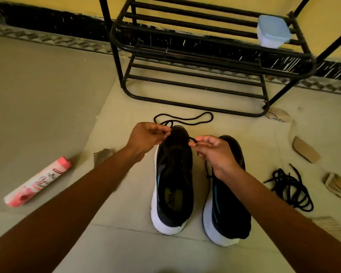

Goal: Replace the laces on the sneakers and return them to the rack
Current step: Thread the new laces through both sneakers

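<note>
Pink plastic tube [37, 182]: is lying on the floor, well left of the left hand.
Left hand [148, 137]: is pinching the thin black lace [212, 116], which is looping on the floor beyond the fingers.
Black white-soled sneaker [173, 186]: is standing beneath both hands.
Right hand [215, 152]: is pinching the same lace over the sneaker's toe.
Matching second sneaker [226, 203]: is sitting under the right wrist.
Tangled black laces [291, 188]: are lying right of the right hand.

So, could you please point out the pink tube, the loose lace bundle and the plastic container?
pink tube [37, 182]: head view, mid-body.
loose lace bundle [282, 177]: head view, tangled top.
plastic container [273, 26]: head view, its lid.
</note>
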The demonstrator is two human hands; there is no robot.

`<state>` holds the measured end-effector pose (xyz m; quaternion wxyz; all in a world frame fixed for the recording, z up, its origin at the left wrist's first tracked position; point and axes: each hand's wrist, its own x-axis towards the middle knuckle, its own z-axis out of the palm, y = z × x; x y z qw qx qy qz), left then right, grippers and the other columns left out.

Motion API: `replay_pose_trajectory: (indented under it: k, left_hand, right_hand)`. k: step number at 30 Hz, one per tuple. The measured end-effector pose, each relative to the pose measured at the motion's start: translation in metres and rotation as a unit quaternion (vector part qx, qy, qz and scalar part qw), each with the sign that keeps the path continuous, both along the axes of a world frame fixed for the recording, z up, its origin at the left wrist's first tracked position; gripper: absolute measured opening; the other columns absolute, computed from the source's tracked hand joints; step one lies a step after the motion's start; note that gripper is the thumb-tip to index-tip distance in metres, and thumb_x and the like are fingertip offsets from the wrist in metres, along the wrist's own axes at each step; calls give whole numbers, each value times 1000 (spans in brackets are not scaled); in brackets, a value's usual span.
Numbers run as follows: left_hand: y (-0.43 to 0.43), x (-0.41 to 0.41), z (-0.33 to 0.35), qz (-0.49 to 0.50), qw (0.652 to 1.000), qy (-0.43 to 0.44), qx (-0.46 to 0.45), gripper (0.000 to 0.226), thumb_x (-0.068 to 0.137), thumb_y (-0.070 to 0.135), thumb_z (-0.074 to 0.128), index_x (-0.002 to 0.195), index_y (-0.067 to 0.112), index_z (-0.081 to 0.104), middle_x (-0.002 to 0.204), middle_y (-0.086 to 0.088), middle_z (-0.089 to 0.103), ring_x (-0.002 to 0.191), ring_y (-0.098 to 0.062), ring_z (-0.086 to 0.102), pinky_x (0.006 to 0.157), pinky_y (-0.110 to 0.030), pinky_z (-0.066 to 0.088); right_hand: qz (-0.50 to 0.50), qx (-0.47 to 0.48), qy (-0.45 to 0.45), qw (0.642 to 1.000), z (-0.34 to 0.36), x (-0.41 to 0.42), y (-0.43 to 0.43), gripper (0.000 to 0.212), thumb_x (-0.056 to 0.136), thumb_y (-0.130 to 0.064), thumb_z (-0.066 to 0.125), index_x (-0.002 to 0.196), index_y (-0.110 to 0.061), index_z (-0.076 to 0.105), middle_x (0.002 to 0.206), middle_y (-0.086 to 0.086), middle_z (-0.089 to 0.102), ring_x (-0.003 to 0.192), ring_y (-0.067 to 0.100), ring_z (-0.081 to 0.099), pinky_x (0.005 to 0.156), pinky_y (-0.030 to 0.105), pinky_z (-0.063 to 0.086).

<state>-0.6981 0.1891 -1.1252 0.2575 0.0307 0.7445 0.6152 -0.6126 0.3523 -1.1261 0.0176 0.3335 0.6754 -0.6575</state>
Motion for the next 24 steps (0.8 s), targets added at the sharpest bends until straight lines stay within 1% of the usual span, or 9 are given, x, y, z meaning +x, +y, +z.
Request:
replay_pose_trajectory:
  k: [2,5,8,11,15,17,19,21,24]
  left_hand:
    - [-1,2,-3,11,1000,1,1,24,80,-8,65,104,-3,66,86,-4,67,75,-8,64,68,-14,55]
    - [-2,8,-7,15,998,38,-47,21,76,-10,68,96,-4,68,79,-3,66,70,-10,63,65,-14,55]
    - [-5,11,-11,0,993,77,-89,14,78,-4,69,85,8,71,79,-4,68,71,-12,65,72,-20,55]
    - [-7,12,-14,-1,992,85,-95,19,80,-2,68,78,17,69,79,-6,69,71,-12,66,77,-24,57]
    - [-4,13,-18,10,995,62,-72,23,77,-5,70,73,17,67,78,-9,69,75,-19,67,75,-28,57]
    - [-3,14,-18,19,997,51,-61,21,75,-5,71,73,15,66,78,-8,69,74,-18,66,73,-25,57]
    - [-1,14,-18,13,994,67,-83,21,75,-3,72,73,17,65,80,-7,69,73,-14,66,73,-22,56]
    - [0,14,-19,-3,987,103,-119,23,74,0,73,71,20,64,82,-5,69,72,-13,65,72,-17,52]
    - [2,14,-18,-21,977,146,-152,23,74,1,73,70,21,62,82,-4,69,67,-10,63,63,-7,47]
  right_hand:
    - [-20,-23,12,999,-6,-1,3,19,80,-2,71,95,-13,65,91,5,70,78,9,64,59,13,51]
    - [-37,-41,17,998,-12,0,4,25,78,7,69,90,-14,62,92,7,66,82,16,66,64,19,56]
    - [-34,-37,20,999,-15,1,2,29,76,12,69,93,-11,62,84,4,64,80,14,66,67,21,57]
    - [-49,-52,32,997,-17,0,2,29,78,12,66,89,-14,59,84,4,64,77,15,66,66,20,57]
    - [-65,-36,45,996,-21,0,2,27,76,6,71,90,-13,59,81,3,65,75,12,66,62,19,56]
    - [-66,-31,50,996,-21,0,2,27,76,6,72,95,-10,59,80,2,65,72,9,65,60,16,55]
    - [-63,-24,58,996,-23,0,2,28,77,7,71,97,-8,57,78,1,64,70,7,64,59,15,54]
    - [-52,-8,70,996,-24,0,2,28,77,7,70,95,-9,56,77,1,64,69,6,63,58,14,53]
    - [-35,19,93,995,-26,-1,0,29,77,7,70,88,-14,54,78,2,64,71,9,64,59,14,53]
